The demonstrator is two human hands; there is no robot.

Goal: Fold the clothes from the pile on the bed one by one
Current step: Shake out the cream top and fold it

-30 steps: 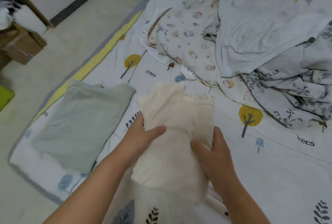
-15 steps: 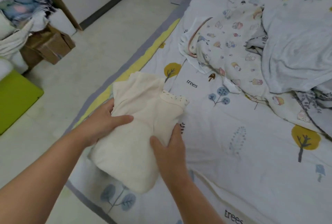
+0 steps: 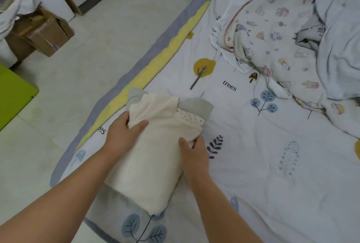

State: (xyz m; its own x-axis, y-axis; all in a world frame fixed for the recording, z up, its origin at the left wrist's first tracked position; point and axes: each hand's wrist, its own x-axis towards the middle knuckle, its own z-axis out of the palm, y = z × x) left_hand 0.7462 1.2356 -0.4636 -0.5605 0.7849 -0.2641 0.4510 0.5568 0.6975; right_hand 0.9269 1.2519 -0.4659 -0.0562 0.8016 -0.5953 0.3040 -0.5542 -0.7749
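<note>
Head view shows both hands, left hand (image 3: 123, 135) and right hand (image 3: 192, 150), gripping the sides of a folded cream knit garment (image 3: 153, 151) resting on a folded grey-green garment (image 3: 196, 106) near the bed (image 3: 272, 165) edge. It looks soft, light and floppy; supporting both edges should keep the fold.

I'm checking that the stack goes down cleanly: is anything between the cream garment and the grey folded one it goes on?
Nothing visible. The cream garment, gripped by the left hand and right hand, already lies over the grey folded garment.
</note>
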